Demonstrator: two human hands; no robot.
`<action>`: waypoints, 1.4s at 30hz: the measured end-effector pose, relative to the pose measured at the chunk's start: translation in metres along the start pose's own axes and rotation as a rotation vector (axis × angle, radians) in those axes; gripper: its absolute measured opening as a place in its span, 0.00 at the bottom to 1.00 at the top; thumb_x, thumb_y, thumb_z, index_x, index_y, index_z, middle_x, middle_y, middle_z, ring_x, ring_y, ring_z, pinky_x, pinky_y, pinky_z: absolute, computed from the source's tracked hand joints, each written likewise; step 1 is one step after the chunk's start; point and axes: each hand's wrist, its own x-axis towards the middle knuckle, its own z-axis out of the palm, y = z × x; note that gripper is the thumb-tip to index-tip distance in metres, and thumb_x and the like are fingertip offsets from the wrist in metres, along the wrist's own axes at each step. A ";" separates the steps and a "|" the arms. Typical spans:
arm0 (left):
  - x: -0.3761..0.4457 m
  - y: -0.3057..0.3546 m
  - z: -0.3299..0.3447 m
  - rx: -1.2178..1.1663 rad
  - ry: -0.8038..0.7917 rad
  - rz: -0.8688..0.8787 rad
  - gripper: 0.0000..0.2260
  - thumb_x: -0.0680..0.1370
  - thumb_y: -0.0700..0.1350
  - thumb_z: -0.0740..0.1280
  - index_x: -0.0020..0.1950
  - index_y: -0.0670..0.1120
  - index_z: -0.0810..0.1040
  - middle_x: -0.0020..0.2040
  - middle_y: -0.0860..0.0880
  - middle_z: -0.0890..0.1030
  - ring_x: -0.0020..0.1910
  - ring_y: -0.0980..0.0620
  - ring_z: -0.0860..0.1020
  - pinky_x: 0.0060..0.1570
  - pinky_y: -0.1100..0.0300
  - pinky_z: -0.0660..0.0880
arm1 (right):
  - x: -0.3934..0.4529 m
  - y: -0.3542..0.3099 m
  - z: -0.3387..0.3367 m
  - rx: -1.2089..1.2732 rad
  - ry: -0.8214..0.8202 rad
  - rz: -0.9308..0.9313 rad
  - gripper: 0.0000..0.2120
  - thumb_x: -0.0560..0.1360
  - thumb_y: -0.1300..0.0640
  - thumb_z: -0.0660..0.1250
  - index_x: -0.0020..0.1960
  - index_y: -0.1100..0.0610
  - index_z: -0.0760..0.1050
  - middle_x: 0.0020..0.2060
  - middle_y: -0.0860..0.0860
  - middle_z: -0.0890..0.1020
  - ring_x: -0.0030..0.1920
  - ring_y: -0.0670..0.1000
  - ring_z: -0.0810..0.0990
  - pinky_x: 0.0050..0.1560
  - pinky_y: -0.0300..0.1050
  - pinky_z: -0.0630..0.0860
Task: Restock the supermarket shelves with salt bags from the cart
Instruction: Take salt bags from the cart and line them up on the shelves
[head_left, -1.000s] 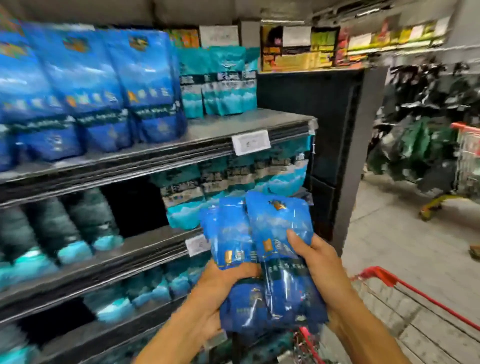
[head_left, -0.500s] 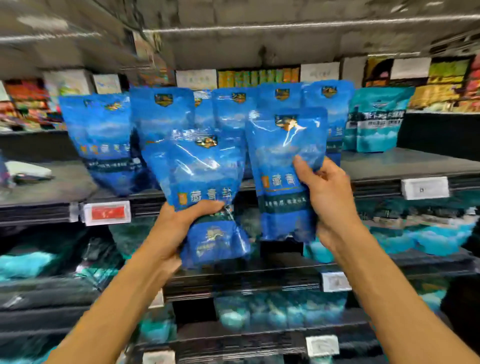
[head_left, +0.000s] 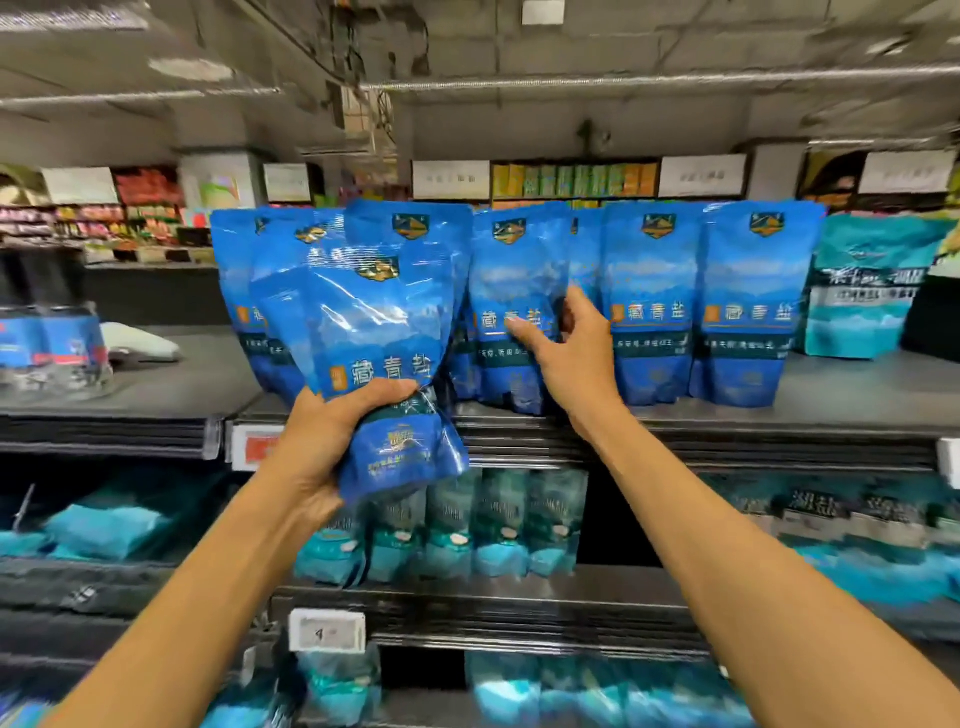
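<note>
Left-hand grip (head_left: 332, 441) wrapped round the waist of a blue salt bag (head_left: 379, 364); right hand (head_left: 566, 353) spread loosely against a shelved bag (head_left: 511, 312).

The held bag is kept upright in front of the top shelf (head_left: 831, 410), just left of the standing row (head_left: 696, 306). Glossy film is judged slippery and soft, the salt heavy and settled low, so the bag is best taken below its middle, where fingers now pinch it. The right hand's fingers are relaxed, touching rather than clasping. Teal bags (head_left: 867, 291) stand right of the row.
</note>
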 end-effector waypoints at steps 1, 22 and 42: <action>0.001 -0.002 0.000 -0.002 0.005 -0.001 0.14 0.63 0.39 0.74 0.48 0.45 0.83 0.40 0.48 0.86 0.34 0.50 0.84 0.30 0.57 0.80 | -0.001 0.003 -0.004 -0.085 -0.035 -0.015 0.18 0.71 0.53 0.77 0.51 0.61 0.74 0.48 0.53 0.82 0.49 0.54 0.81 0.50 0.49 0.76; 0.002 -0.006 0.010 -0.029 0.000 -0.030 0.16 0.62 0.40 0.75 0.50 0.44 0.82 0.38 0.48 0.85 0.32 0.49 0.83 0.28 0.55 0.79 | -0.023 0.001 -0.029 -0.306 -0.067 0.116 0.31 0.68 0.38 0.75 0.60 0.55 0.70 0.53 0.50 0.75 0.50 0.50 0.75 0.53 0.50 0.76; 0.000 -0.019 0.083 0.046 -0.150 0.100 0.22 0.62 0.43 0.80 0.54 0.41 0.82 0.49 0.42 0.86 0.47 0.42 0.85 0.42 0.50 0.82 | -0.079 -0.046 -0.068 0.390 -0.405 0.256 0.16 0.71 0.64 0.75 0.58 0.58 0.81 0.51 0.51 0.87 0.53 0.51 0.85 0.50 0.43 0.82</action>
